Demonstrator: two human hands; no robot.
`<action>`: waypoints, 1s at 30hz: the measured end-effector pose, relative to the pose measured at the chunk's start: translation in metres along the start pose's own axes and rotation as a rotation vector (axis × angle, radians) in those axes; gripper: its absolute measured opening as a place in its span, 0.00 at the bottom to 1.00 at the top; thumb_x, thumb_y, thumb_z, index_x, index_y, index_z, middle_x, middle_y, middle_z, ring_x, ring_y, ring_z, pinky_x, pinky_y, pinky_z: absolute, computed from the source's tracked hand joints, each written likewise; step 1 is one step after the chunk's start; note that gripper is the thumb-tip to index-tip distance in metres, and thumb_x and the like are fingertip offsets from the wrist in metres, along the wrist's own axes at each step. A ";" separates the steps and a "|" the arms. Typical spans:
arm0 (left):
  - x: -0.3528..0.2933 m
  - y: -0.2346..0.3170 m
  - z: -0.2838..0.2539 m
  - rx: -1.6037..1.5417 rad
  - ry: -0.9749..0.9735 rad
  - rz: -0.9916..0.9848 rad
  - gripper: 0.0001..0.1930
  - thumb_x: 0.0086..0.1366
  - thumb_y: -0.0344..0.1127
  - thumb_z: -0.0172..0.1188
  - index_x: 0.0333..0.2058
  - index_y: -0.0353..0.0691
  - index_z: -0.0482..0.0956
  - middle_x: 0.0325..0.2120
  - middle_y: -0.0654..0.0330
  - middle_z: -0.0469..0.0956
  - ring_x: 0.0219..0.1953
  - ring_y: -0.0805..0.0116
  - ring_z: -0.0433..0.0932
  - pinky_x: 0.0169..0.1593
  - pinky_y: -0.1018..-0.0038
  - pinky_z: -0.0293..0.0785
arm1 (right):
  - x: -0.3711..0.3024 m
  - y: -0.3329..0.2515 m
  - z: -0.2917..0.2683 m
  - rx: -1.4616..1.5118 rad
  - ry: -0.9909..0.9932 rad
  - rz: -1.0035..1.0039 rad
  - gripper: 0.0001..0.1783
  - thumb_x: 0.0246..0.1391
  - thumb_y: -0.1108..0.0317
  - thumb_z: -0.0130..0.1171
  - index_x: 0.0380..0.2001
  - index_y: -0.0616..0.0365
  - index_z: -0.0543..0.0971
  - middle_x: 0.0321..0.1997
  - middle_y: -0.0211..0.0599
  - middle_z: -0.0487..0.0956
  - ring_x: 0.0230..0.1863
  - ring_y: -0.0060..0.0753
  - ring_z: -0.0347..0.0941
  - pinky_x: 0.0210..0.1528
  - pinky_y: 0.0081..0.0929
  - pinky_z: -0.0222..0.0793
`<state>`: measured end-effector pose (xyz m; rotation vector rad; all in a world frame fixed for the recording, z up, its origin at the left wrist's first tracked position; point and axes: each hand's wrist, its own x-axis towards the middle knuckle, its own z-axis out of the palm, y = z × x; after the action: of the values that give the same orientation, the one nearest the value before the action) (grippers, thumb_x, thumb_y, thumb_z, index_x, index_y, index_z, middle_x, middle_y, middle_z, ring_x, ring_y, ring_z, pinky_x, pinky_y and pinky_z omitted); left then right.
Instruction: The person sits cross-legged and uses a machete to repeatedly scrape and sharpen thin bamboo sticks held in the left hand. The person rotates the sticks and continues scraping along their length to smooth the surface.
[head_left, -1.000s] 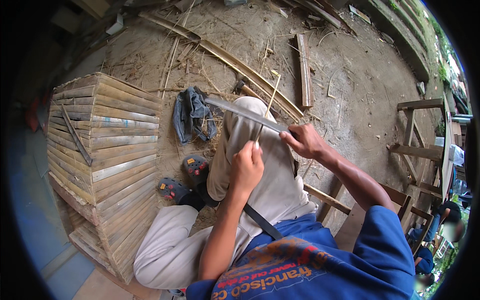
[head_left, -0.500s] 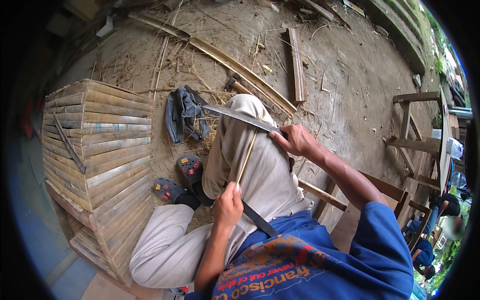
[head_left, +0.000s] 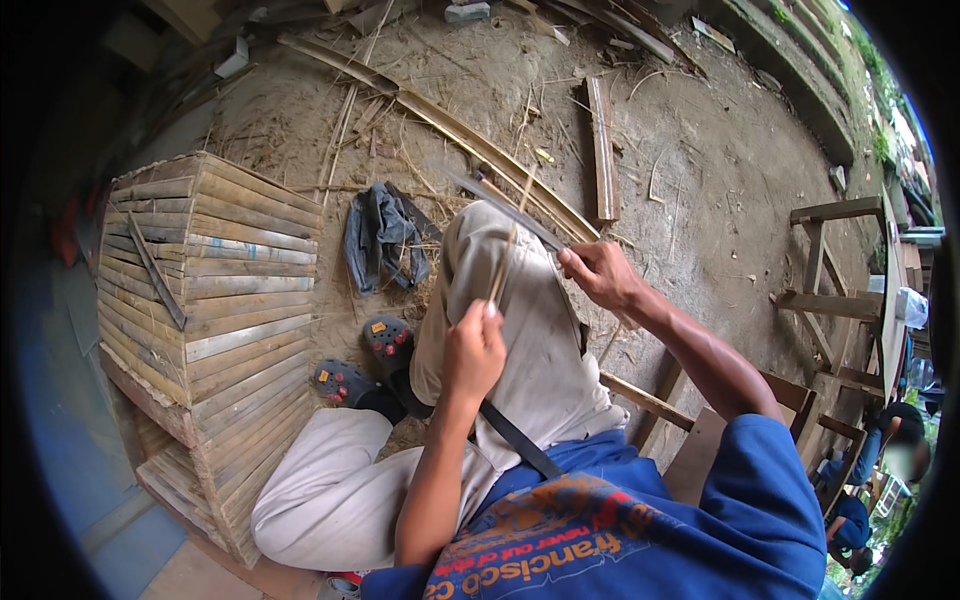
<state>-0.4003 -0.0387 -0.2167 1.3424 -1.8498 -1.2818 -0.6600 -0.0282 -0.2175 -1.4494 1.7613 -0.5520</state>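
Note:
My left hand is closed around the lower end of a thin bamboo strip, which points up and away over my raised knee. In my right hand is the handle of a long-bladed knife. Its blade slants up to the left and crosses the strip above the knee; motion smears the tip. Whether the edge touches the strip I cannot tell. Beneath both hands are my light trousers, with a dark strap across the thigh.
A bamboo-slat cabinet stands at the left. Dark cloth and my clogs are beyond my legs. Long wooden pieces and a short board lie on the dirt ground. Wooden frames and people are at the right.
My left hand has moved up and away with the strip, closer to the knife. The blade has lifted off the knee and tilted more steeply. The view has shifted slightly.

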 end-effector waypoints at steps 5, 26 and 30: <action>0.034 0.007 0.037 0.166 -0.092 -0.016 0.10 0.70 0.31 0.49 0.31 0.31 0.73 0.27 0.40 0.79 0.37 0.34 0.79 0.37 0.49 0.72 | -0.007 0.006 0.012 -0.158 -0.095 0.043 0.39 0.63 0.33 0.53 0.23 0.66 0.79 0.15 0.51 0.72 0.18 0.49 0.71 0.28 0.47 0.68; -0.110 0.001 -0.075 0.087 -0.074 -0.228 0.12 0.74 0.33 0.46 0.31 0.36 0.72 0.20 0.49 0.75 0.24 0.48 0.80 0.28 0.60 0.71 | -0.007 0.013 0.021 0.006 -0.038 0.029 0.41 0.65 0.34 0.49 0.21 0.68 0.77 0.14 0.45 0.70 0.18 0.34 0.64 0.25 0.42 0.63; -0.032 0.007 -0.026 0.006 -0.001 -0.001 0.11 0.74 0.33 0.47 0.32 0.35 0.73 0.24 0.45 0.79 0.32 0.39 0.81 0.32 0.52 0.74 | -0.011 -0.004 0.004 0.077 0.023 -0.019 0.40 0.67 0.36 0.47 0.20 0.67 0.76 0.14 0.40 0.70 0.19 0.29 0.65 0.24 0.40 0.62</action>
<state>-0.3700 -0.0187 -0.1959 1.3459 -1.8555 -1.2786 -0.6537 -0.0178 -0.2140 -1.4125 1.7269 -0.6416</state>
